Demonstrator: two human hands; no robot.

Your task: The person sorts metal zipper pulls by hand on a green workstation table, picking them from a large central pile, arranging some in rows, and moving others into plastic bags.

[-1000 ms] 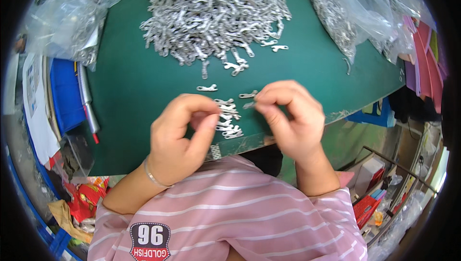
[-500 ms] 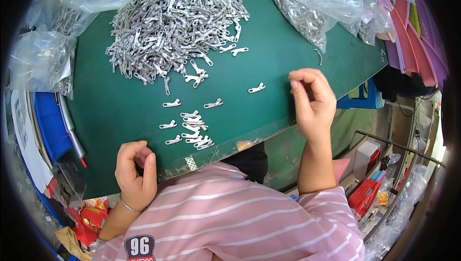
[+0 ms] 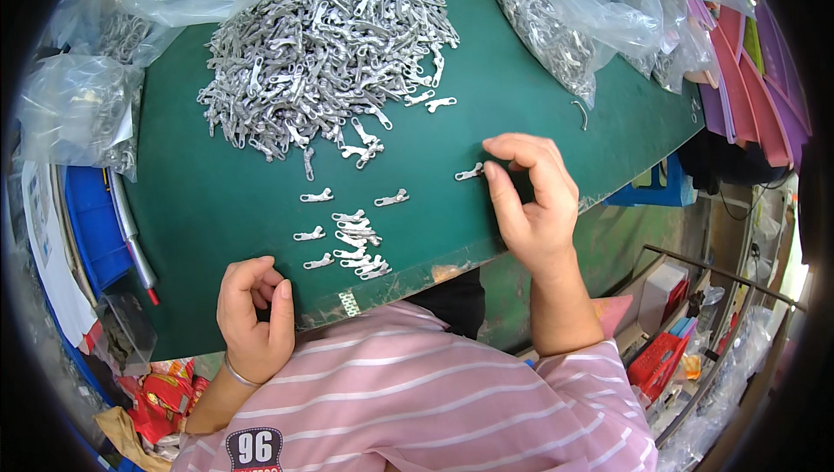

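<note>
Small silver metal hook pieces, each with a loop at one end, lie heaped in a large pile [image 3: 321, 55] on the green table [image 3: 200, 220]. My right hand [image 3: 539, 198] is beside a lone hook piece [image 3: 469, 172], thumb and fingertips apart, with the thumb tip close to its right end. Whether they touch, I cannot tell. My left hand [image 3: 254, 316] rests near the table's front edge, loosely curled with the thumb apart, nothing visible in it. Between the hands, a tight column of hook pieces [image 3: 354, 246] lies near the edge, with several single ones around it.
Clear plastic bags of metal pieces [image 3: 547, 29] lie at the back right, and another bag [image 3: 78, 112] is at the far left. A blue tray [image 3: 91, 229] and a pen [image 3: 139, 264] are at the left. Pink and purple folders [image 3: 738, 81] stand at the right.
My right hand has moved left and slightly down, to the lone hook piece, with thumb and forefinger spread wider. The left hand has hardly moved. The whole view has shifted slightly.
</note>
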